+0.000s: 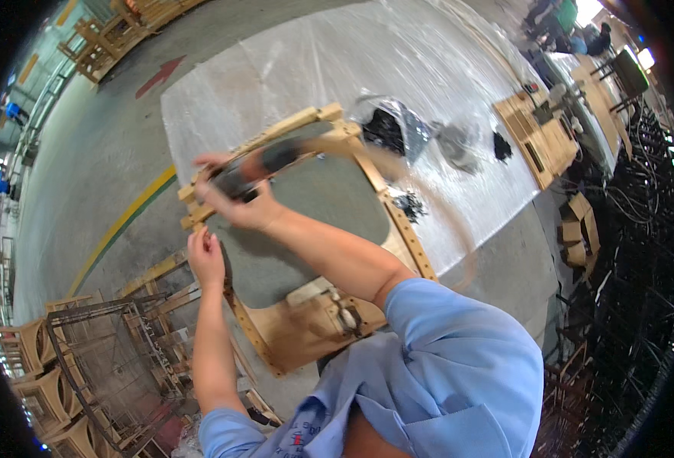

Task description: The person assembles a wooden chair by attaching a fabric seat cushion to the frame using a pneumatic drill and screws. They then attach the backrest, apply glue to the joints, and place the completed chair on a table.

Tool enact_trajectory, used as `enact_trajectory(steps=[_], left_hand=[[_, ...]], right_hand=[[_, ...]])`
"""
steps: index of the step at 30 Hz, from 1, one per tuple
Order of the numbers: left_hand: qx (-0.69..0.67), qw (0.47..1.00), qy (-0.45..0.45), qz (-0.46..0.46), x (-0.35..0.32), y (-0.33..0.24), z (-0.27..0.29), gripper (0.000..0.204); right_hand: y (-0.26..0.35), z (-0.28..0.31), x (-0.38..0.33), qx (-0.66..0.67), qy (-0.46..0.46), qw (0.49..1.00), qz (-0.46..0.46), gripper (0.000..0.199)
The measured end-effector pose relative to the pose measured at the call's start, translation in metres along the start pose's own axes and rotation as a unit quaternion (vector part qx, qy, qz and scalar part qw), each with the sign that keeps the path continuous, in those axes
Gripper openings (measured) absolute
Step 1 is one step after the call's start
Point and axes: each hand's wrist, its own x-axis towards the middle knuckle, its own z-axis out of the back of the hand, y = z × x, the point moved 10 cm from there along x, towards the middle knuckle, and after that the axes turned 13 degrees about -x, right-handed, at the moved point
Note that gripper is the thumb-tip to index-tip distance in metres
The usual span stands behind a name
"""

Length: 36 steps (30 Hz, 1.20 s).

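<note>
A wooden frame [247, 324] lies in front of me, with a large rounded opening and rows of holes along its side rails. My right hand [239, 204] is wrapped round a handheld power tool [272, 159], black and orange-brown and smeared by motion, above the frame's far left corner. Its working tip cannot be made out. Just nearer, my left hand [205, 256] is at the frame's left corner, fingertips pressed together. Whatever they pinch is too small or hidden to name. A blurred tan hose or cord [436, 195] curves off to the right.
Plastic sheeting [276, 72] covers the surface beyond the frame. On it lie an opened clear bag of black parts [386, 130] and loose black pieces [410, 204]. A wooden panel [535, 141] is at the right, stacked chair frames [43, 359] at the lower left, a carton [579, 233] at far right.
</note>
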Motion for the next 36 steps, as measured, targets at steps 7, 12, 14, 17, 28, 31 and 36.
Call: enact_trajectory(steps=[7,12,14,17,28,31,36], left_hand=[[-0.139,0.97,0.047,0.196,-0.195,-0.062,-0.077,0.013],[-0.129,0.971,0.016,0.201,-0.251,-0.098,-0.097,0.015],[-0.148,0.957,0.033,0.249,-0.268,-0.1,-0.111,0.015],[-0.188,0.928,0.077,0.312,-0.279,-0.116,-0.138,0.02],[-0.336,0.873,0.067,0.347,-0.289,-0.155,-0.157,0.031],[-0.358,0.864,0.125,0.331,-0.327,-0.187,-0.159,0.033],[-0.47,0.795,0.069,0.376,-0.357,-0.168,-0.139,0.03]], right_hand=[[-0.028,0.352,-0.168,0.058,-0.384,0.845,-0.369,0.053],[-0.099,0.493,-0.263,0.19,-0.423,0.766,-0.445,0.06],[-0.138,0.533,-0.281,0.199,-0.427,0.733,-0.491,0.062],[-0.156,0.546,-0.272,0.245,-0.389,0.718,-0.523,0.066],[-0.018,0.267,-0.235,-0.46,0.188,0.851,-0.169,0.026],[0.003,0.184,-0.251,-0.525,0.318,0.789,0.015,0.042],[-0.01,0.14,-0.275,-0.578,0.457,0.672,0.064,0.045]])
